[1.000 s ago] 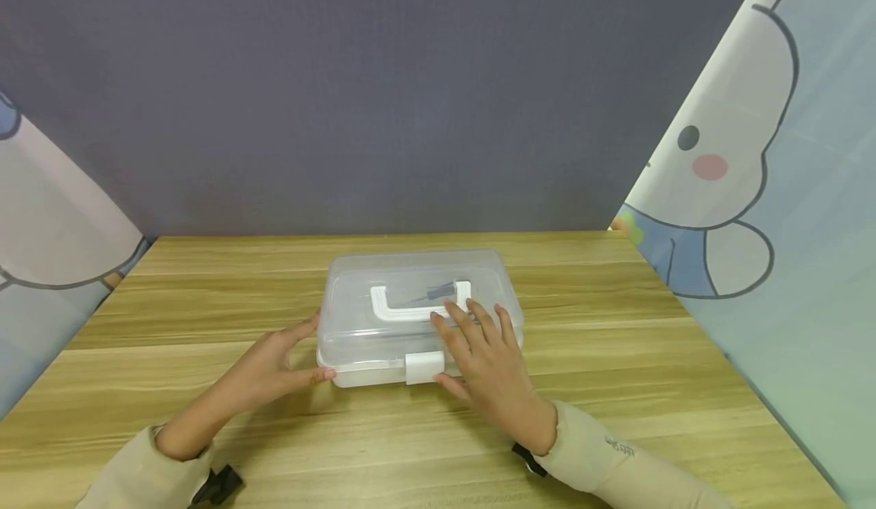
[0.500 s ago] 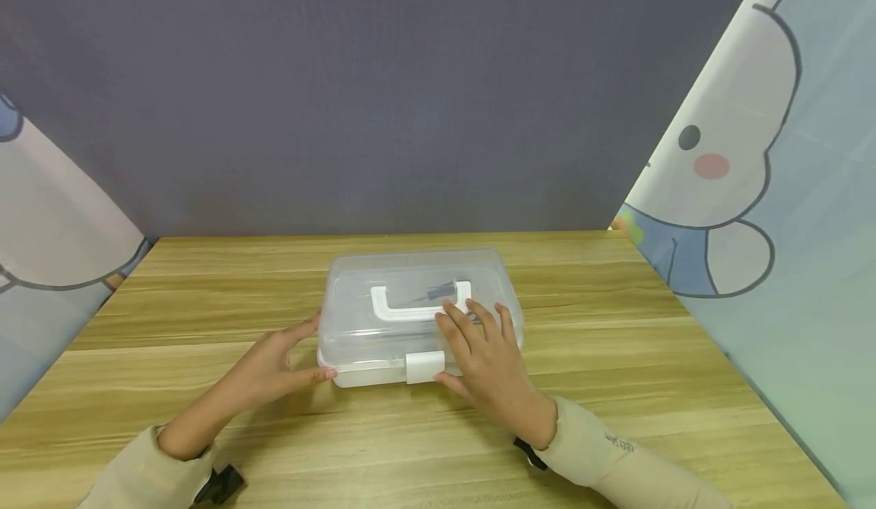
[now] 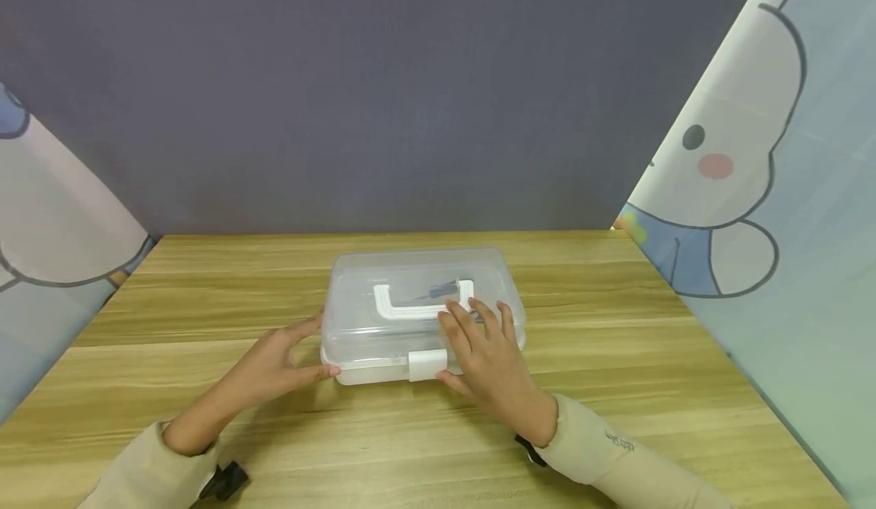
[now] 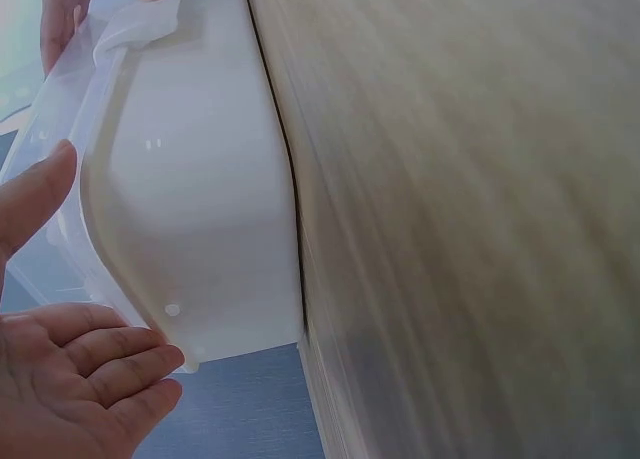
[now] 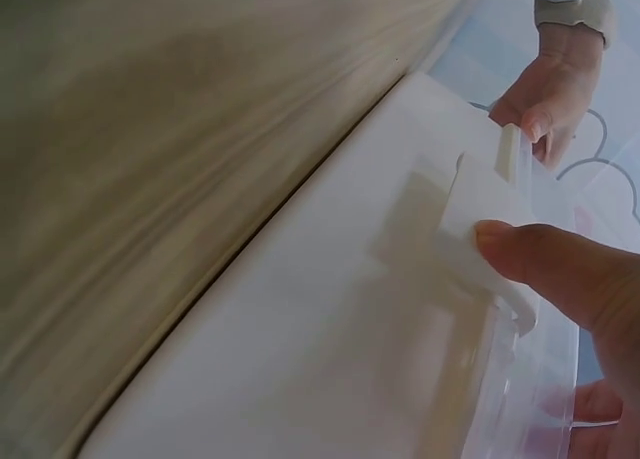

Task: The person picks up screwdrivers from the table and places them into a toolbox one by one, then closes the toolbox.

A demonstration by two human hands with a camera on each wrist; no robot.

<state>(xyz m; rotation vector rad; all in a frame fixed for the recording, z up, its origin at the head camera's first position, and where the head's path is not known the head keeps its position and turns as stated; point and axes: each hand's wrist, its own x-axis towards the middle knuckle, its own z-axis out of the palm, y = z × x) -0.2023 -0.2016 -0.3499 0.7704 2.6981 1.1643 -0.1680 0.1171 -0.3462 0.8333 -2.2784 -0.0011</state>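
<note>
A clear plastic storage box (image 3: 352,284) with a white carry handle (image 3: 414,313) and a white front latch (image 3: 427,365) sits on the table, lid down. Through the lid shows a small dark item (image 3: 443,290), too blurred to name. My left hand (image 3: 270,368) is at the box's left end, fingers along the side and thumb at the front corner. Spread over the lid's front right are the fingers of my right hand (image 3: 496,376), close to the handle. In the right wrist view, my right thumb (image 5: 540,264) touches the latch's edge.
The wood-grain table (image 3: 226,284) reaches back to a dark grey panel (image 3: 383,98). Cartoon-printed cloth (image 3: 766,326) hangs along the right side, with more at the left. Black wrist straps (image 3: 226,481) show beneath the sleeves.
The whole head view has shifted very slightly. The right fingers have slid a little to the right on the lid; the left hand and the box keep their places.
</note>
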